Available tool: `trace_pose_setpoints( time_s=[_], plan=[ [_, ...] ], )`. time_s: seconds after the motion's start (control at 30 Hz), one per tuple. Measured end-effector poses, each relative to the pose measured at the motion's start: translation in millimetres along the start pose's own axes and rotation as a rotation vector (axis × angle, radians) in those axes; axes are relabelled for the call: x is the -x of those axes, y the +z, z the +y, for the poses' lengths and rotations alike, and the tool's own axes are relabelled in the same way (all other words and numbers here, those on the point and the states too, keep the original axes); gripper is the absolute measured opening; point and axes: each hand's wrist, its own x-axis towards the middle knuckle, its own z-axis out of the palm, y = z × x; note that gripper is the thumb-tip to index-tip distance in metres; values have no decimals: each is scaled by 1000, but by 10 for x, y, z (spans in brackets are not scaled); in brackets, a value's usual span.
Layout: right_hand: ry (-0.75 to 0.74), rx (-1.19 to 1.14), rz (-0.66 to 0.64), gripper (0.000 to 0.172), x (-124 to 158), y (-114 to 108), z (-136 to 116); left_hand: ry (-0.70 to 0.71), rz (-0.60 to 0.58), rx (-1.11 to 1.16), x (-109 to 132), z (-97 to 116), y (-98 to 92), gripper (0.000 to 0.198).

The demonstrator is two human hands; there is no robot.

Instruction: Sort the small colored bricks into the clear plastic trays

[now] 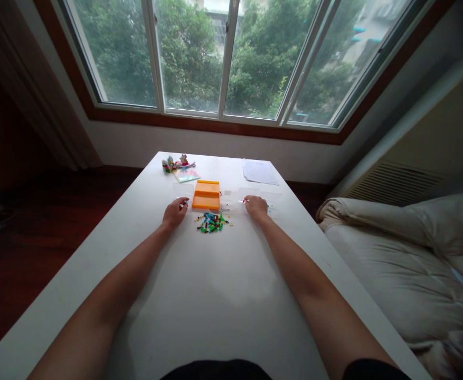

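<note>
A pile of small toy building bricks, mostly green with blue, brown and yellow ones, lies on the white table. Behind it sits an orange plastic case with a ridge across its middle. My left hand is just left of the case, its fingers pinched; a tiny bluish spot shows at the fingertips, too small to name. To the right, my right hand is closed in a pinch, with a small red piece at its fingertips. Clear plastic trays lie around both hands, partly covered by them.
Several small assembled toy figures stand at the table's far left, beside a pastel-coloured booklet. White paper sheets lie at the far right. A cushioned beige sofa is right of the table, and a window is beyond it.
</note>
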Motion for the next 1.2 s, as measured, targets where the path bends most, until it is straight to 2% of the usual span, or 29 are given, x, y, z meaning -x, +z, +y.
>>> trace_pose_setpoints(
  time_s=[0.6, 0.9, 1.2],
  plan=[
    [-32, -32, -111, 23, -122, -25, 35, 3, 0, -2, -2, -34, 23, 36],
    [-67, -219, -305, 23, -330, 57, 22, 8, -3, -6, 25, -66, 68, 35],
    [-45, -274, -468, 19, -427, 43, 13, 18, -25, -12, 55, -59, 88, 34]
  ],
)
